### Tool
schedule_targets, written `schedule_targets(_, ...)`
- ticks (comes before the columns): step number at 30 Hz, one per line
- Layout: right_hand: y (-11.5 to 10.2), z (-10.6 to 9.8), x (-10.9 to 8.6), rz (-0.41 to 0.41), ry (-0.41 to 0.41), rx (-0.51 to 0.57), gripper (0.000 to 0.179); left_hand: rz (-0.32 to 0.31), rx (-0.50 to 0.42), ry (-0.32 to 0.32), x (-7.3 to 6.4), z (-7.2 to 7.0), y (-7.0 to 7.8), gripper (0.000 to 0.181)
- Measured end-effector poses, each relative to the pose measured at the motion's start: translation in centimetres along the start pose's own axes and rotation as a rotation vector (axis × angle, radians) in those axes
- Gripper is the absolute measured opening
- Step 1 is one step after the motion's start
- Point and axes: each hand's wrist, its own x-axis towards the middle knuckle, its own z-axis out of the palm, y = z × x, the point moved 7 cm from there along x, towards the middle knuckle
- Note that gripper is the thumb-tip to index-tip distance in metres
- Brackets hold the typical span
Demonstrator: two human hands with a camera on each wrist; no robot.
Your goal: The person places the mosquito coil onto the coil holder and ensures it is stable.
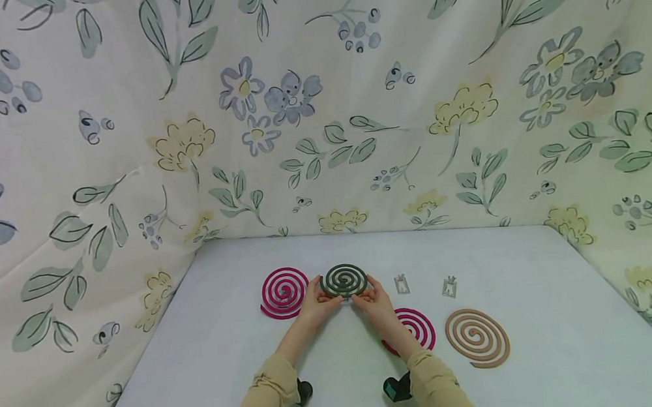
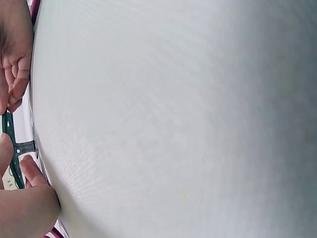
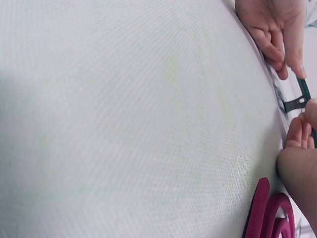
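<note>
"And there's the dark green coil [image 1: 343, 282], a flat spiral of several turns, raised above the small grey stand [image 2: 26, 147]!"

"What's its shape doing up there?"

"Still a neat spiral, with clear gaps between the turns. It shows as an oval from the head view, a thin edge from the left wrist. And it's held on both sides of the stand!"

"And the stand?"

"Upright on the tabletop [image 1: 201, 373], mostly hidden from the head view. Whether the two are locked together, I can't tell!"
</note>
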Motion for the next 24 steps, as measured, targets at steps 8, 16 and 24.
schedule_targets(8, -0.05, 0.02, -0.03, 0.004, -0.003, 0.001, 0.071, 0.002, -0.009, -0.004, 0.02, -0.02, 0.15, 0.079)
schedule_targets(16, -0.06, 0.06, 0.13, 0.016, -0.012, 0.004, 0.069, 0.000, -0.002, 0.001, -0.06, -0.06, 0.14, 0.079)
schedule_targets(24, 0.09, 0.03, 0.06, 0.006, 0.008, -0.002, 0.070, 0.004, 0.038, 0.019, -0.10, -0.09, 0.08, 0.080)
